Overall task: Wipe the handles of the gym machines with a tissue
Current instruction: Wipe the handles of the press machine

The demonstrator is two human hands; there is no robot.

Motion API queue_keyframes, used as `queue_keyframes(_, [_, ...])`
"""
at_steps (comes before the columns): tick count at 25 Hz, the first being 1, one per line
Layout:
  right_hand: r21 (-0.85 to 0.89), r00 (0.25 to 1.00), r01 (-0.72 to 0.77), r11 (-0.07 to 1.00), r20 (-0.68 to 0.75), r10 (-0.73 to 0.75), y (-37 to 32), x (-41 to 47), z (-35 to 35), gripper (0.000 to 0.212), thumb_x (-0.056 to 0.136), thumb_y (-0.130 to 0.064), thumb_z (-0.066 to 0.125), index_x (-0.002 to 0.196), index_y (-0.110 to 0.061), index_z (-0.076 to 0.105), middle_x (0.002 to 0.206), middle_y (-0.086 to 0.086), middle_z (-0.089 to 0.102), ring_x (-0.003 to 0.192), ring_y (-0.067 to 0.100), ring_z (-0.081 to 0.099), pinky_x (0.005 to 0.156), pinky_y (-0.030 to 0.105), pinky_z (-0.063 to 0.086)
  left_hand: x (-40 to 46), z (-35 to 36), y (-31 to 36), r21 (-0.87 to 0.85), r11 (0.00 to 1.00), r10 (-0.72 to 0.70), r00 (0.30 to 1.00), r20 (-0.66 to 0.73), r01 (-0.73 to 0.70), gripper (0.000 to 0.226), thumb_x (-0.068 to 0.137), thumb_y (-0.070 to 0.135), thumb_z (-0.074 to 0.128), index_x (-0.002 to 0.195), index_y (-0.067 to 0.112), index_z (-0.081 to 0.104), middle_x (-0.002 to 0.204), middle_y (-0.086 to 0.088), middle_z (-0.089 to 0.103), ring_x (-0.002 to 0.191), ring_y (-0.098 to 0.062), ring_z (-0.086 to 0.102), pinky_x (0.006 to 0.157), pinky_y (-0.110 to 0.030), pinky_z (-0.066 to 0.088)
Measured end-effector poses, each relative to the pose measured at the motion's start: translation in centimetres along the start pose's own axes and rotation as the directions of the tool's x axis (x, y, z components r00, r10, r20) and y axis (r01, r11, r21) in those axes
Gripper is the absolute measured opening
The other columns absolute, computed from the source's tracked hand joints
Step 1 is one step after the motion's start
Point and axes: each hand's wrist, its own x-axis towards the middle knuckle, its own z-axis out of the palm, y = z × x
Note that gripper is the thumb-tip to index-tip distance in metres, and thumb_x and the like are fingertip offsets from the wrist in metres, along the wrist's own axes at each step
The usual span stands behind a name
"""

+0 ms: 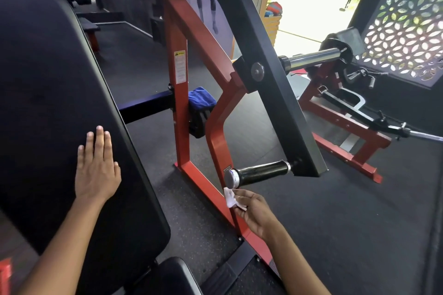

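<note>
Pinching a crumpled white tissue [232,199] just below the black handle [260,172], the right hand [254,213] looks about to wipe, left hand [97,170] flat, fingers together, on the backrest pad [48,84]

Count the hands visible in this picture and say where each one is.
2. The left hand lies flat on the black back pad. The right hand holds a white tissue just below the black handle, not touching it.

crumpled white tissue [230,197] just below black handle [261,172] w/ chrome end cap.
</note>
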Motion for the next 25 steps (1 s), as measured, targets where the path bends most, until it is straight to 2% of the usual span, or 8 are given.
queue_keyframes(2, [-0.224, 0.997, 0.066, 0.972, -0.013, -0.071, -0.2, -0.4, 0.2, 0.007, 0.087, -0.001, 0.061, 0.089, 0.002, 0.067, 0.079, 0.009, 0.067, 0.067, 0.011, 0.057, 0.058, 0.018, 0.043, -0.5, -0.5, 0.5, -0.031, 0.999, -0.033, 0.999, 0.040, 0.034, 0.080, 0.086, 0.013, 0.059, 0.147, -0.004, 0.010, 0.157, -0.017, 0.004, 0.145, -0.034, 0.007, 0.116, -0.049, 0.009])
queue_keyframes(5, [-0.549, 0.981, 0.186, 0.815, 0.052, -0.189, -0.2, -1.0, 0.7, 0.026, 0.076, -0.022, 0.077, 0.075, 0.002, 0.067, 0.062, 0.004, 0.065, 0.059, 0.011, 0.055, 0.059, 0.024, 0.044, -2.0, -1.4, 1.1, -0.119, 0.987, -0.101, 0.991, 0.088, 0.111, 0.075, 0.086, 0.012, 0.060, 0.146, -0.005, 0.019, 0.154, -0.022, 0.017, 0.143, -0.036, 0.015, 0.116, -0.051, 0.016])
queue_keyframes(8, [-0.714, 0.974, 0.218, 0.666, 0.114, -0.197, 0.6, -1.4, 2.2, 0.019, 0.078, -0.025, 0.075, 0.072, -0.012, 0.063, 0.059, -0.003, 0.063, 0.054, -0.001, 0.057, 0.060, 0.013, 0.045, -4.5, -2.5, 1.4, -0.248, 0.951, -0.157, 0.978, 0.136, 0.187, 0.069, 0.090, 0.014, 0.056, 0.147, 0.001, 0.020, 0.153, -0.016, 0.024, 0.144, -0.029, 0.018, 0.117, -0.047, 0.018])
queue_keyframes(11, [-0.814, 0.949, 0.314, 0.489, 0.268, -0.164, 2.5, -1.7, 5.0, 0.024, 0.082, -0.032, 0.070, 0.081, -0.010, 0.064, 0.070, 0.001, 0.068, 0.069, 0.007, 0.061, 0.065, 0.015, 0.044, -7.7, -4.9, 1.7, -0.378, 0.875, -0.265, 0.953, 0.146, 0.302, 0.060, 0.093, 0.019, 0.053, 0.146, 0.010, 0.026, 0.151, -0.006, 0.031, 0.141, -0.023, 0.027, 0.113, -0.043, 0.029])
queue_keyframes(13, [-0.811, 0.912, 0.410, 0.417, 0.370, -0.177, 3.5, -2.2, 7.5, 0.027, 0.084, -0.035, 0.066, 0.086, -0.008, 0.063, 0.079, 0.004, 0.070, 0.075, 0.010, 0.061, 0.064, 0.014, 0.041, -9.9, -6.7, 1.8, -0.400, 0.847, -0.321, 0.937, 0.140, 0.350, 0.054, 0.093, 0.020, 0.052, 0.143, 0.012, 0.033, 0.148, -0.003, 0.035, 0.137, -0.021, 0.033, 0.108, -0.040, 0.034])
queue_keyframes(17, [-0.703, 0.814, 0.574, 0.420, 0.545, -0.200, 2.7, -4.5, 12.6, 0.022, 0.086, -0.028, 0.063, 0.073, -0.009, 0.062, 0.067, -0.007, 0.067, 0.066, -0.006, 0.058, 0.058, 0.006, 0.039, -14.9, -10.3, 1.2, -0.403, 0.805, -0.434, 0.895, 0.097, 0.434, 0.050, 0.091, 0.014, 0.056, 0.138, 0.006, 0.040, 0.143, -0.009, 0.043, 0.133, -0.022, 0.038, 0.109, -0.032, 0.028])
queue_keyframes(20, [-0.619, 0.720, 0.678, 0.397, 0.669, -0.186, 1.8, -6.3, 15.9, 0.016, 0.088, -0.021, 0.058, 0.075, -0.013, 0.062, 0.069, -0.014, 0.062, 0.070, -0.005, 0.057, 0.057, 0.004, 0.038, -19.3, -13.2, 0.7, -0.410, 0.753, -0.538, 0.840, 0.067, 0.515, 0.050, 0.090, 0.015, 0.058, 0.137, 0.007, 0.042, 0.141, -0.008, 0.045, 0.132, -0.021, 0.041, 0.110, -0.030, 0.030])
queue_keyframes(25, [-0.444, 0.543, 0.796, 0.411, 0.825, -0.159, 3.1, -10.3, 20.6, 0.016, 0.094, -0.016, 0.050, 0.082, -0.008, 0.057, 0.072, 0.003, 0.064, 0.053, 0.002, 0.060, 0.051, 0.016, 0.048, -27.4, -18.2, 1.5, -0.395, 0.675, -0.686, 0.727, -0.028, 0.623, 0.050, 0.088, 0.017, 0.061, 0.135, 0.010, 0.045, 0.136, -0.005, 0.049, 0.128, -0.020, 0.045, 0.108, -0.027, 0.031])
